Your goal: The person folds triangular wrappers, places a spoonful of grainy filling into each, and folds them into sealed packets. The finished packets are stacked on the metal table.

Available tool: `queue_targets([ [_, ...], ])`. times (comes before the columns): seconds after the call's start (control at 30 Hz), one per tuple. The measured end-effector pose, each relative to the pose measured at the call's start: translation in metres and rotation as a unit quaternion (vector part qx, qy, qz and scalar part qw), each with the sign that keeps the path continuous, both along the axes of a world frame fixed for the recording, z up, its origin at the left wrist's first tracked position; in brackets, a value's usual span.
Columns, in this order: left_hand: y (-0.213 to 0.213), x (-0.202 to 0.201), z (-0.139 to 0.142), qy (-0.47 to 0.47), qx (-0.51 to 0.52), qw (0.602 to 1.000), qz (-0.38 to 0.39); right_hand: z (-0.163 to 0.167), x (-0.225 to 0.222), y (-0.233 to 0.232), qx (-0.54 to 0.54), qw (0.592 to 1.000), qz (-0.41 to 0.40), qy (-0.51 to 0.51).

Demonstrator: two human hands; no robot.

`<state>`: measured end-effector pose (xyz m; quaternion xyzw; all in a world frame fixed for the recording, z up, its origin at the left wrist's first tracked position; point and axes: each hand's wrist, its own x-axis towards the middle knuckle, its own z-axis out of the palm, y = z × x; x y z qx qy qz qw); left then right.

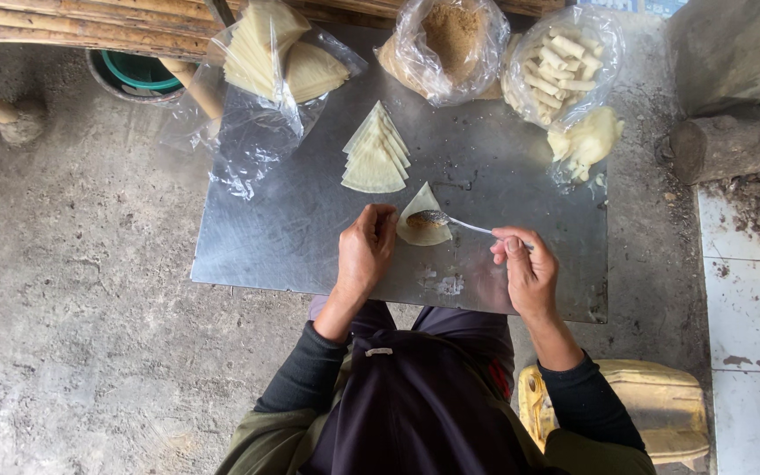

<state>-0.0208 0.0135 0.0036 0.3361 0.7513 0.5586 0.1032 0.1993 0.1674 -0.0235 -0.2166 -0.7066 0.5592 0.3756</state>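
spoon [450, 221] pinched in right hand [528, 273] fingers, bowl over the wrapper [422, 220] at frame centre to drop filling; left hand [364, 251] fingertips curl onto the wrapper's edge, pinning it flat

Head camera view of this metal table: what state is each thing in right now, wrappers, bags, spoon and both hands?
Single wrapper: flat on the metal table, left hand pinning its edge.
Spoon: loaded with brown filling, over the wrapper, held by the right hand.
Wrapper stack: fanned out, untouched.
Bag of brown filling: open.
Bag of rolled pieces: open, filled.
Bag of spare wrappers: open.
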Motion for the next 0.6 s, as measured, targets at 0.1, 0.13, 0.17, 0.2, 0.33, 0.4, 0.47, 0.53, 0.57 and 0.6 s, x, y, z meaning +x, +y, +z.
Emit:
queue_targets([
  [0.1, -0.001, 0.001, 0.000, 0.006, 0.007, 1.000, -0.003, 0.013, 0.001, 0.000, 0.097, 0.994, -0.002, -0.041],
  [0.13, 0.000, 0.001, 0.000, 0.007, 0.010, 1.000, -0.004, 0.016, 0.000, -0.001, 0.114, 0.993, 0.003, -0.039],
  [0.17, 0.000, 0.001, 0.000, 0.007, 0.004, 1.000, -0.003, 0.019, -0.001, -0.001, 0.131, 0.991, 0.007, -0.038],
  [0.2, 0.000, 0.001, 0.000, 0.006, -0.003, 1.000, -0.003, 0.021, -0.001, -0.001, 0.145, 0.989, 0.010, -0.031],
  [0.33, 0.000, 0.001, 0.001, -0.001, -0.001, 1.000, -0.008, 0.018, 0.002, -0.001, 0.182, 0.983, 0.009, -0.016],
  [0.4, -0.002, 0.000, 0.001, -0.006, -0.005, 1.000, -0.019, 0.011, 0.005, 0.001, 0.180, 0.984, 0.000, -0.020],
  [0.47, -0.003, 0.001, 0.001, -0.009, -0.008, 1.000, -0.023, 0.004, 0.007, 0.004, 0.163, 0.986, -0.011, -0.031],
  [0.53, -0.002, 0.001, 0.001, -0.009, -0.006, 1.000, -0.022, -0.001, -0.002, 0.011, 0.048, 0.997, -0.004, 0.065],
  [0.57, -0.002, 0.001, 0.001, -0.004, -0.001, 1.000, -0.024, -0.001, -0.006, 0.015, -0.010, 0.994, 0.000, 0.113],
  [0.6, -0.002, 0.001, 0.002, 0.000, 0.003, 1.000, -0.025, 0.001, -0.008, 0.018, -0.035, 0.991, -0.012, 0.132],
])
